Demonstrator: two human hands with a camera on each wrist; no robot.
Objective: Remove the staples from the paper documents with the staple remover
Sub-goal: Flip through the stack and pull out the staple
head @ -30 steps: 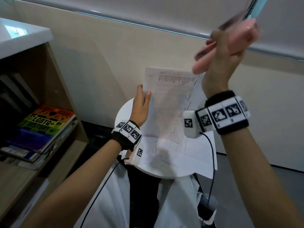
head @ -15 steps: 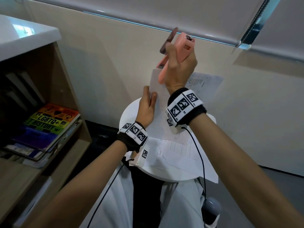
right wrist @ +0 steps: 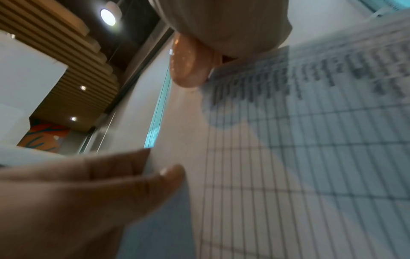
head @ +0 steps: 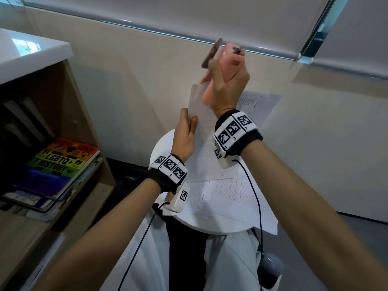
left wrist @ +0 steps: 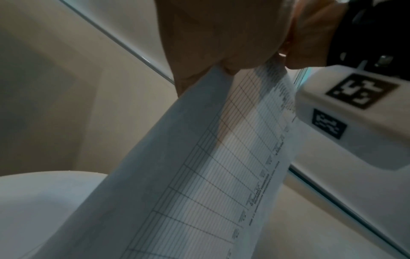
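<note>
My left hand [head: 189, 118] pinches the left edge of a printed table sheet [head: 202, 127] and holds it upright above the round table. My right hand [head: 225, 79] grips a pink staple remover [head: 230, 60] at the sheet's top left corner, with a dark metal piece sticking up from it. In the right wrist view the pink staple remover's end [right wrist: 188, 66] meets the sheet's [right wrist: 299, 157] top edge, and the left hand's thumb [right wrist: 168, 177] lies on the margin. In the left wrist view the sheet [left wrist: 210, 175] hangs from the left hand's fingers [left wrist: 221, 35]. No staple shows.
More printed sheets [head: 235, 196] lie on the small round white table [head: 210, 228] between my knees. A wooden bookshelf [head: 88, 127] with stacked books [head: 60, 162] stands to the left. A cream wall and a window blind [head: 210, 15] are behind.
My right hand has swung left and down with the pink staple remover from the upper right to the sheet's top left corner. My left hand keeps its pinch on the sheet.
</note>
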